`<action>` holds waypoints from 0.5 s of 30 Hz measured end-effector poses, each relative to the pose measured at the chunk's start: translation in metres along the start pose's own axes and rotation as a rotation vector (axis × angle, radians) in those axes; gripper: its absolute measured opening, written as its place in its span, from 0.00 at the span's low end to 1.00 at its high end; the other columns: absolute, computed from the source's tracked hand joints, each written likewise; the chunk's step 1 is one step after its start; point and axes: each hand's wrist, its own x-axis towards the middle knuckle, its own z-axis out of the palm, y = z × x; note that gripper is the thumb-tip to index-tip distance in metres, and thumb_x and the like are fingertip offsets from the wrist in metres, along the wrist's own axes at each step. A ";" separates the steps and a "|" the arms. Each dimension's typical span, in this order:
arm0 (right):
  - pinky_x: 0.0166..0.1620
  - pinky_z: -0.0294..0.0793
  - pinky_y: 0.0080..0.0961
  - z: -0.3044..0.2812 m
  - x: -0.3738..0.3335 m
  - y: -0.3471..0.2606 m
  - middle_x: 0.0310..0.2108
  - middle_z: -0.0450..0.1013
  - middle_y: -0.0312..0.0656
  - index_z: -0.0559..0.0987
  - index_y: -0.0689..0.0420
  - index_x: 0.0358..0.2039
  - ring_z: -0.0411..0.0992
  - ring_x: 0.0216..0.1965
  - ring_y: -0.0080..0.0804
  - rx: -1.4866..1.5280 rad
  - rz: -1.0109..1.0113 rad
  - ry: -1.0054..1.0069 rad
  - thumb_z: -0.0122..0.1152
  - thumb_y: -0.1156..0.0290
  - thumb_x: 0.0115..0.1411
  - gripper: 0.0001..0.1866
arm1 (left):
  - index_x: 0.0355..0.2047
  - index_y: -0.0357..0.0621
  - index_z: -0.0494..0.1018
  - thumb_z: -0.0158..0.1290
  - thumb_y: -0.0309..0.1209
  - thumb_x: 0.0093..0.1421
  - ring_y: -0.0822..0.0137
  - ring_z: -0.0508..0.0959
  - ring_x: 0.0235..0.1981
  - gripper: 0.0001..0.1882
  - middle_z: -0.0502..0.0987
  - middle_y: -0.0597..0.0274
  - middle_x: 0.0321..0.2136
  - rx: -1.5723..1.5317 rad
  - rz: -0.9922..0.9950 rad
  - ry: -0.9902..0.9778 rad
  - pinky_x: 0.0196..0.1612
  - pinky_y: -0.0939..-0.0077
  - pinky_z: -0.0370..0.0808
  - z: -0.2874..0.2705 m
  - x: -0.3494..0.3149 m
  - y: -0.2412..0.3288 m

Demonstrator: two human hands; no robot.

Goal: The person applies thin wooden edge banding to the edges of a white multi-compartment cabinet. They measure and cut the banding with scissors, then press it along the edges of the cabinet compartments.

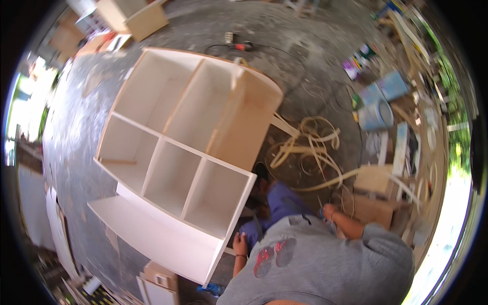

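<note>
A large white cabinet (161,136) with several open compartments stands tilted across the view, left of my legs. My left hand (240,245) is low beside the cabinet's near right edge, close to my thigh. Its fingers point upward and seem to hold nothing. My right hand (330,211), out by my right hip, is closed around a small blue-handled tool (322,212) with a thin shaft; its exact kind is too small to make out. Beyond that hand, pale edging strips (310,147) lie in loose tangled loops on the floor.
On the right stand a light-blue bucket (376,116), cans (358,62) and board offcuts (376,179). A power strip (230,38) and a red-and-black power tool (244,47) with a cord lie beyond the cabinet. Wooden panels (147,21) stand at the far left.
</note>
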 end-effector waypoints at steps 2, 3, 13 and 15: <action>0.35 0.77 0.33 -0.005 -0.016 -0.015 0.31 0.79 0.46 0.83 0.55 0.29 0.78 0.31 0.40 0.529 0.262 0.338 0.56 0.64 0.55 0.11 | 0.49 0.29 0.71 0.56 0.44 0.59 0.62 0.80 0.39 0.28 0.81 0.50 0.37 -0.094 -0.085 0.016 0.44 0.73 0.74 -0.015 0.043 -0.084; 0.33 0.76 0.33 0.019 -0.024 -0.011 0.31 0.79 0.46 0.83 0.56 0.31 0.78 0.30 0.39 0.772 0.401 0.464 0.56 0.65 0.56 0.11 | 0.50 0.27 0.69 0.55 0.42 0.61 0.68 0.80 0.37 0.28 0.81 0.52 0.36 -0.179 -0.162 -0.111 0.42 0.75 0.75 -0.022 0.041 -0.040; 0.15 0.69 0.26 -0.012 -0.092 -0.011 0.24 0.76 0.44 0.76 0.60 0.42 0.75 0.19 0.30 1.630 0.497 0.790 0.66 0.61 0.55 0.20 | 0.51 0.32 0.69 0.48 0.38 0.65 0.65 0.80 0.36 0.21 0.80 0.54 0.32 -0.293 0.035 -0.190 0.44 0.74 0.74 0.002 0.064 0.119; 0.15 0.69 0.26 0.009 -0.084 0.002 0.25 0.76 0.44 0.77 0.61 0.41 0.76 0.19 0.31 1.692 0.521 0.817 0.66 0.61 0.56 0.19 | 0.49 0.34 0.71 0.49 0.38 0.65 0.66 0.79 0.38 0.20 0.80 0.57 0.33 -0.307 0.037 -0.291 0.44 0.75 0.73 0.037 0.055 0.145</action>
